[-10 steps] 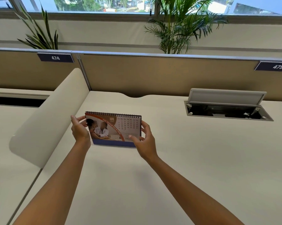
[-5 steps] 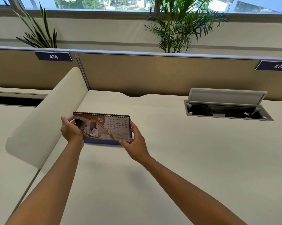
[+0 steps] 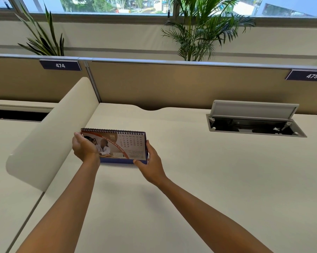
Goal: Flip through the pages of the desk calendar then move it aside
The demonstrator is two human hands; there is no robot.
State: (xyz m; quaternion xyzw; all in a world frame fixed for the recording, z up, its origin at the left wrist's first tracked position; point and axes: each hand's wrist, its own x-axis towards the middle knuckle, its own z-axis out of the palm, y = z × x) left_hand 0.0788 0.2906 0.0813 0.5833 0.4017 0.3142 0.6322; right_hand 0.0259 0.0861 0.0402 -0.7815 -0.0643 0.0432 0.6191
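- Left hand (image 3: 84,148) gripped the desk calendar (image 3: 124,145) at its left end.
- Right hand (image 3: 151,166) pinched its lower right corner.
- Calendar stood near the desk's (image 3: 208,179) curved divider (image 3: 50,136).

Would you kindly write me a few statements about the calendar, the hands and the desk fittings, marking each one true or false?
1. The desk calendar shows a June page. True.
2. Only one hand touches it. False: the left hand and the right hand hold its two ends.
3. The cable hatch in the desk is closed. False: its lid stands raised.
4. The calendar is near the curved divider. True.
5. The partition label on the right reads 474. False: that label reads 475.
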